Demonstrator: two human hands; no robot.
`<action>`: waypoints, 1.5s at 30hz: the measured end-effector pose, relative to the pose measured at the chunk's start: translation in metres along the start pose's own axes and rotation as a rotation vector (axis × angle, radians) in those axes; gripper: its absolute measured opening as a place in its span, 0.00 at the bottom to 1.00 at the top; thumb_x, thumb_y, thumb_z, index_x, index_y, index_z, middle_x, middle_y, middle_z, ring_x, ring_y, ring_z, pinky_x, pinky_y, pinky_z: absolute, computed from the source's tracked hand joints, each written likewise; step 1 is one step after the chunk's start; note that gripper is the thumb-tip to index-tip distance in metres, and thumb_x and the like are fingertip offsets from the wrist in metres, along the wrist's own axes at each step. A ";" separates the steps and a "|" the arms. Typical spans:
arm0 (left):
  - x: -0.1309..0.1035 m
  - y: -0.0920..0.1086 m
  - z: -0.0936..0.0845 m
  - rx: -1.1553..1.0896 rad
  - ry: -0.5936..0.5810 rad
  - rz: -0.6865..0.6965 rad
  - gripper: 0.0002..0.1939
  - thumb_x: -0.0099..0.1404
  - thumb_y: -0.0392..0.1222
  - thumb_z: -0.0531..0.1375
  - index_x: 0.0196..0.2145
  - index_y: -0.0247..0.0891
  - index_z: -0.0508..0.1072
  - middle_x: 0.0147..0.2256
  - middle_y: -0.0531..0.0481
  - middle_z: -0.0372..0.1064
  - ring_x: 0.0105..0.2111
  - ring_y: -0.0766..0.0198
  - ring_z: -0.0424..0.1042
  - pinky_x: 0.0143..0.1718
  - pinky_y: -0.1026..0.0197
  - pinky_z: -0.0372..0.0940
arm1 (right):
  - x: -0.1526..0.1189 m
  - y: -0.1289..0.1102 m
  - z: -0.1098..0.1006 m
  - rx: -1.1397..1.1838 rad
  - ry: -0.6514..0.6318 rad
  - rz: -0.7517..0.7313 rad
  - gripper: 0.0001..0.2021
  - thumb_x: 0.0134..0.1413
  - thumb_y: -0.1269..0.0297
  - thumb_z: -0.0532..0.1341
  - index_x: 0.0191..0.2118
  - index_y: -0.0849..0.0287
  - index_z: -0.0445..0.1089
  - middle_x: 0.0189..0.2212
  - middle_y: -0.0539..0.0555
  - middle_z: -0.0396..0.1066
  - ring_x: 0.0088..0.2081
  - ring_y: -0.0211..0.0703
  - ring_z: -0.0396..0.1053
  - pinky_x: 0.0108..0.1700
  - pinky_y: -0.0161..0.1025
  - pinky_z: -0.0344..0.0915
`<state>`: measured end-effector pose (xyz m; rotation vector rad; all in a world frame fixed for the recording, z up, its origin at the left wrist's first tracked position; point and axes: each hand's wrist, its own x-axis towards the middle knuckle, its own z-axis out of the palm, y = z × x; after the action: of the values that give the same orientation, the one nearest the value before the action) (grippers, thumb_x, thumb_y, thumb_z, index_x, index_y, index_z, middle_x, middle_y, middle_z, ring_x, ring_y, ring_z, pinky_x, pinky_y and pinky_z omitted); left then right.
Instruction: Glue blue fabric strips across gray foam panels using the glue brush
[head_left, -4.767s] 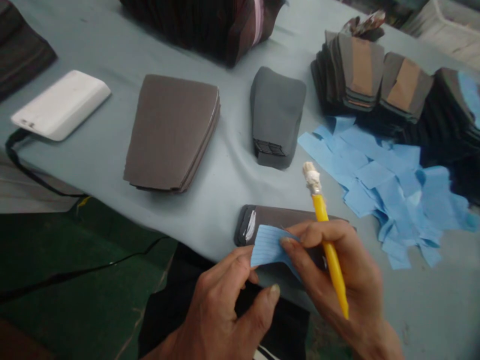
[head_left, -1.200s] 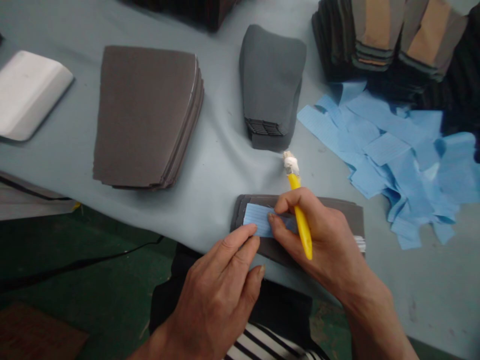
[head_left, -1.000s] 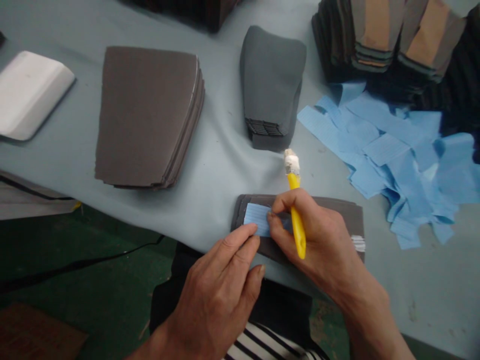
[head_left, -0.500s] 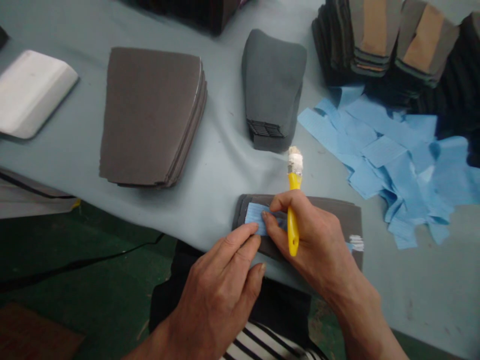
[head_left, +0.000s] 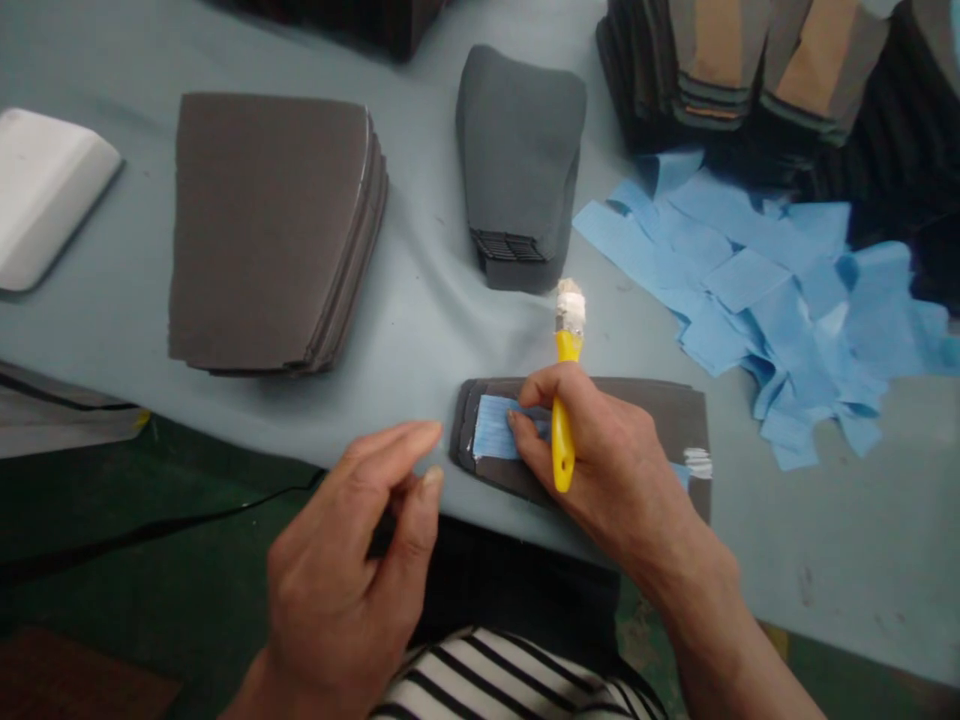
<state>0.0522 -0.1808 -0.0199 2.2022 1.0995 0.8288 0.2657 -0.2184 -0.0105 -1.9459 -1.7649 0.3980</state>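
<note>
Right hand (head_left: 607,470) is down on the dark grey piece (head_left: 600,440) at the near edge of the counter (head_left: 435,330), fingers curled around a yellow-handled brush (head_left: 562,400). The handle is tucked against the palm with the whitish, caked bristle end pointing away toward the far edge, clear of the work; my read is that it is parked there so the fingertips are free. And they are busy: the fingertips (head_left: 517,430) press onto a blue strip (head_left: 491,438) that lies flat on the left end of that grey piece, which seems to be pinned in place by the same pressure. A white smear (head_left: 697,463) shows at the piece's right end.

Left hand (head_left: 352,560) hangs just off the near edge, loosely half-closed with thumb and forefinger near each other, holding nothing that I can see, and close to the strip's left end but not touching it.

Around them: a tall stack of brown-grey sheets (head_left: 270,230) toward the left, a smaller stack of dark grey shaped pieces (head_left: 517,160) in the middle, just beyond the brush tip. A loose heap of blue strips (head_left: 757,280) spreads on the right, near the working piece but apart from it. Dark stacks with tan bands (head_left: 750,60) sit at the far right corner, and a white tray (head_left: 45,190) lies at the left edge. Nothing lies between the hands and the piece.
</note>
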 end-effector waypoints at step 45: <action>0.040 -0.020 0.025 -0.006 -0.192 0.144 0.11 0.75 0.34 0.62 0.53 0.37 0.76 0.44 0.49 0.74 0.45 0.60 0.75 0.49 0.57 0.69 | 0.001 0.001 0.000 0.084 -0.046 0.038 0.10 0.66 0.72 0.65 0.44 0.53 0.63 0.28 0.43 0.67 0.27 0.39 0.67 0.32 0.34 0.57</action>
<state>0.0796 -0.1421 -0.0389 2.3218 0.8532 0.6611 0.2664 -0.2173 -0.0112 -1.9287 -1.7133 0.5258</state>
